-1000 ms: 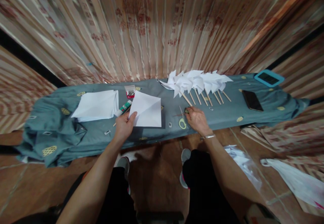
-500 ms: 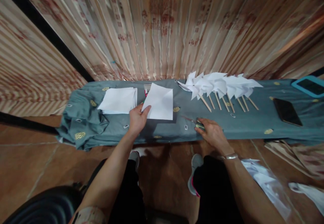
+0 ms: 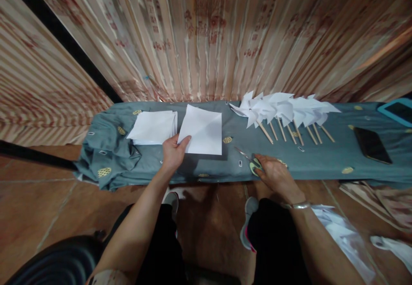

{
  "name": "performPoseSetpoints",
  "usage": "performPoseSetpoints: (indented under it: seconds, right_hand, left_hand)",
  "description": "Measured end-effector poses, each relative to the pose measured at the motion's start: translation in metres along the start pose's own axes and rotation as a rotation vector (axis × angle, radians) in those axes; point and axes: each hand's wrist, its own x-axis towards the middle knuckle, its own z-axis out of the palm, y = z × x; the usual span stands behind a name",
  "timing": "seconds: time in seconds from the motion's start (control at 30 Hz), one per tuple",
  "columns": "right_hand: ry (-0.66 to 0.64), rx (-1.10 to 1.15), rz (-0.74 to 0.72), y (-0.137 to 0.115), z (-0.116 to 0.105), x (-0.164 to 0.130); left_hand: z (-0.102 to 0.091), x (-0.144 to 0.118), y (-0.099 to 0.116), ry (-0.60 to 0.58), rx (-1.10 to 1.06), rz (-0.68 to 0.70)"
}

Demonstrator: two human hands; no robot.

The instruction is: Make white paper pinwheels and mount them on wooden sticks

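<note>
My left hand [image 3: 174,151] pinches the lower left corner of a white sheet of paper [image 3: 203,132], thumb on top. A faint diagonal crease crosses the sheet. To the left lies a stack of white paper [image 3: 152,127]. My right hand [image 3: 273,170] is closed on the green handles of a pair of scissors [image 3: 255,165], low over the cloth near its front edge. Their blades point left towards the sheet, apart from it. Behind my right hand, several white paper pinwheels [image 3: 283,108] on wooden sticks lie in an overlapping row.
A grey-green patterned cloth [image 3: 206,167] covers the long, narrow table. On the right lie a black phone [image 3: 372,144] and a blue-framed device [image 3: 397,111]. A curtain [image 3: 199,40] hangs behind. A clear bag of white paper pieces [image 3: 341,238] rests on the floor.
The sheet in my left hand has tipped and now shows more of its face. The scissors have turned in my right hand, so the green handle loops show more. The view has shifted slightly.
</note>
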Motion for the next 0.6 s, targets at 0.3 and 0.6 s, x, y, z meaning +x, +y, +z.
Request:
performPoseSetpoints:
  seconds: [0.3,0.6]
  right_hand:
    - [0.043,0.741,0.241,-0.018,0.004,0.009]
    - [-0.225,1.607,0.408,-0.06,-0.004,0.015]
  left_hand:
    - [-0.007,0.004,0.001,0.068,-0.024,0.014]
    - [-0.016,0.009,0.002,0.124,-0.11,-0.008]
